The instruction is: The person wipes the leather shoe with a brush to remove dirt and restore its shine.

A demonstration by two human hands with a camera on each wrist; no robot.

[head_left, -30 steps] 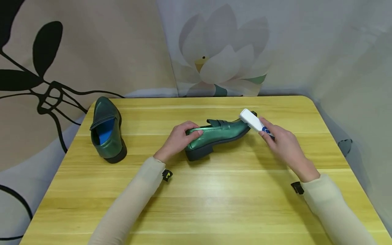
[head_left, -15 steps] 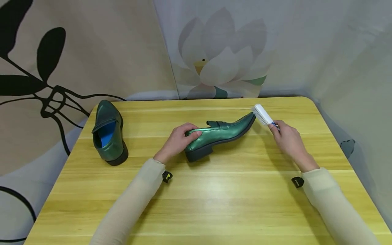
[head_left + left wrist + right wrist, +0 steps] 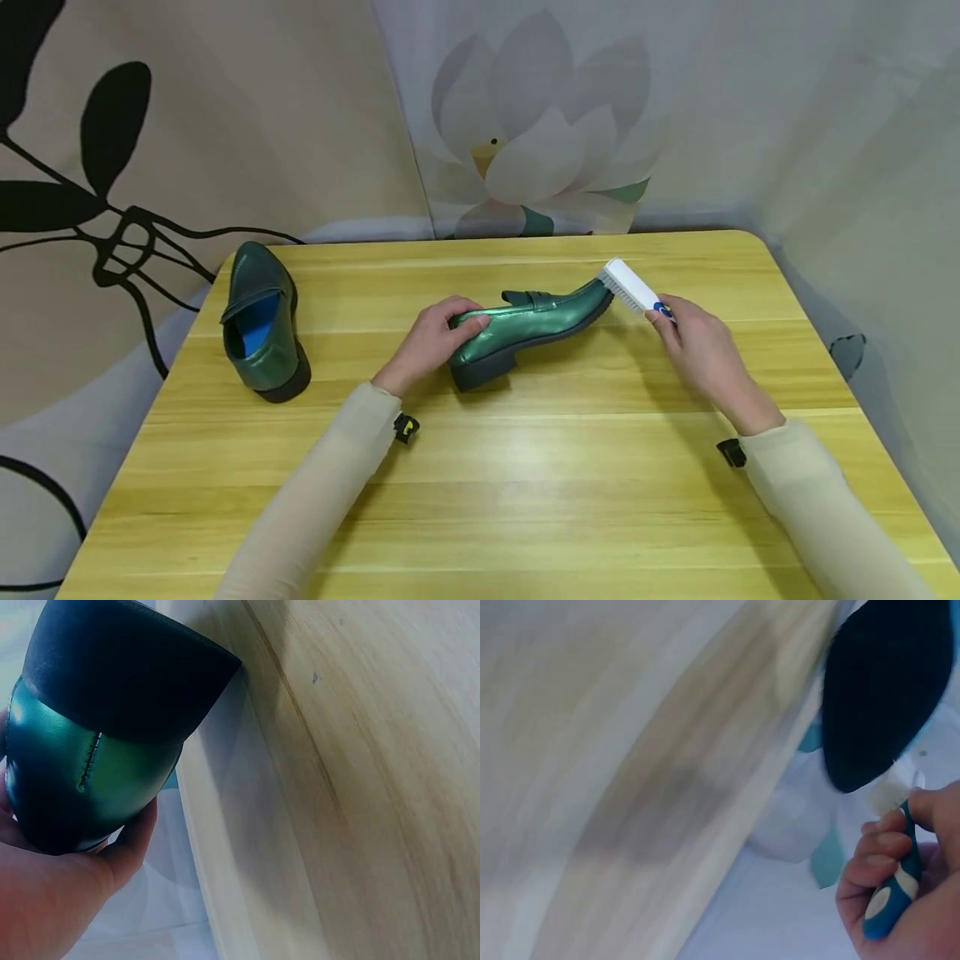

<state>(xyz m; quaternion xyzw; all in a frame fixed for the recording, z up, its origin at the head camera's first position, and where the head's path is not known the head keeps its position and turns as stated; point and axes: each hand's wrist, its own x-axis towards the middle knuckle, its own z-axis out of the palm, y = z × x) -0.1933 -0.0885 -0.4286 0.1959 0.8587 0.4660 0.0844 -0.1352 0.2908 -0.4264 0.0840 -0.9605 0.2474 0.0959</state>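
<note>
While the left hand (image 3: 431,342) keeps a snug grip on the back of a green shoe (image 3: 540,323), thumb on its near side, the right hand (image 3: 705,354) has its fingers curled round a white brush (image 3: 632,286) (its handle end is blue), bristles at the toe. That shoe is over the middle of the worktop (image 3: 480,500), toe raised; a second shoe (image 3: 281,346), blue inside, stands near the left edge.
</note>
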